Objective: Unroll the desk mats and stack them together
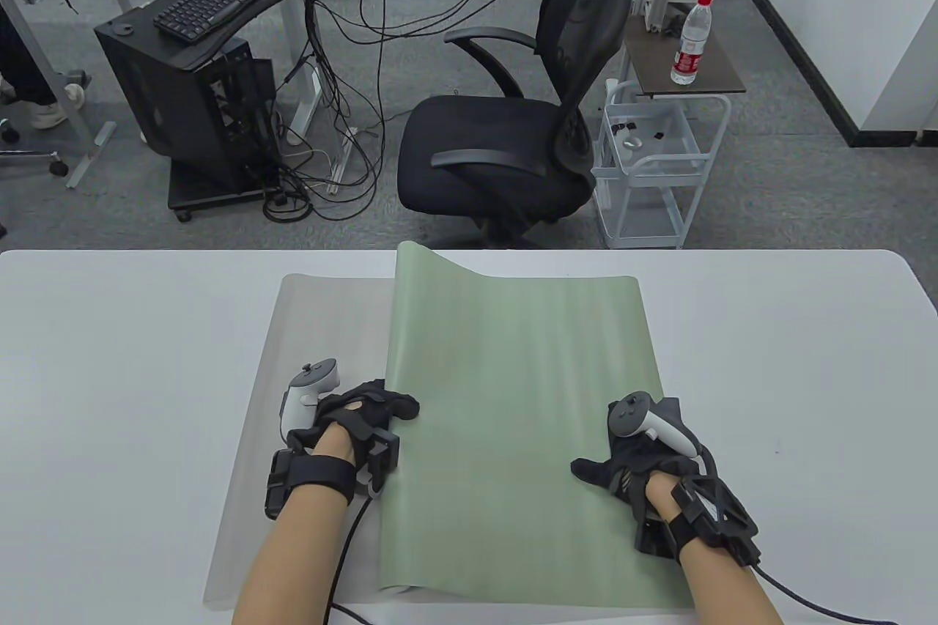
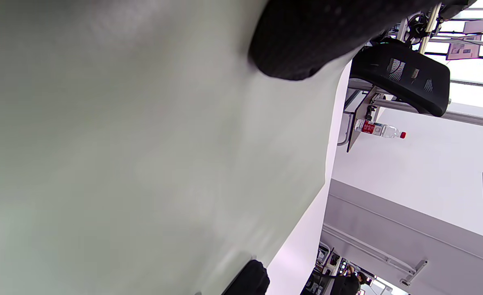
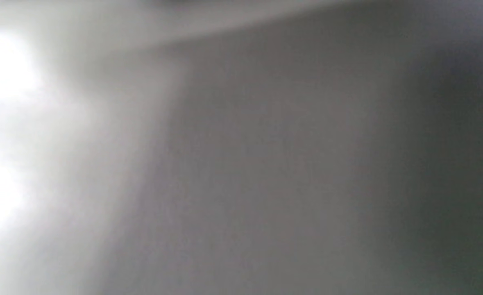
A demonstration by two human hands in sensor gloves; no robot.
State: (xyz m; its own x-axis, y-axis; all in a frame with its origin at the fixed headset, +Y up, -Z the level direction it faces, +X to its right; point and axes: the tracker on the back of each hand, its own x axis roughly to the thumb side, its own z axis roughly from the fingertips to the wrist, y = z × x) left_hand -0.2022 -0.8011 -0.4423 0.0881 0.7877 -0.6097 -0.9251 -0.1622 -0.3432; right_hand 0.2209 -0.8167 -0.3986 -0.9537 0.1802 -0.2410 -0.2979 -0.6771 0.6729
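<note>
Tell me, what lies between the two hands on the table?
Only the green mat lies between the left hand and right hand; its surface there is bare, as the table view shows.

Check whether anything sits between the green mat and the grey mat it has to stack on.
Nothing visible does. The green mat already lies directly on the grey mat, offset to its right, with the left hand and right hand resting on its side edges.

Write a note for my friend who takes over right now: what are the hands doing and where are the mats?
Left hand: rests on the green mat's left edge.
Right hand: lies flat near its right edge.
Green mat: unrolled on top of the grey mat, shifted right; its far edge curls up.
Grey mat: flat on the white table.
Left to do: line up the edges, flatten the curl.
</note>
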